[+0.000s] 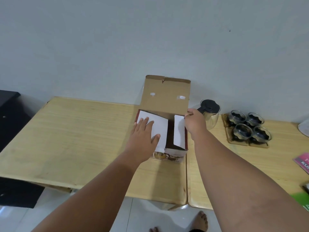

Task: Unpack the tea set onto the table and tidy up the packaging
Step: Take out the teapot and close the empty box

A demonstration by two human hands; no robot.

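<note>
The cardboard tea-set box [168,153] stands on the wooden table [75,139], its brown lid [165,96] raised toward the wall. My left hand [143,136] lies flat, fingers spread, on the white left inner flap [160,129]. My right hand [194,122] pinches the far right corner of the box beside the white right flap [178,129]. A dark gap shows between the flaps. The glass teapot [210,113] with a black lid stands just right of the box. Several glass cups [249,126] sit on wooden coasters further right.
A second table [250,164] adjoins on the right, with a pink booklet [302,163] and a green item [301,200] at its edge. A black cabinet [10,114] stands at left. My bare foot [200,221] is on the white tiled floor.
</note>
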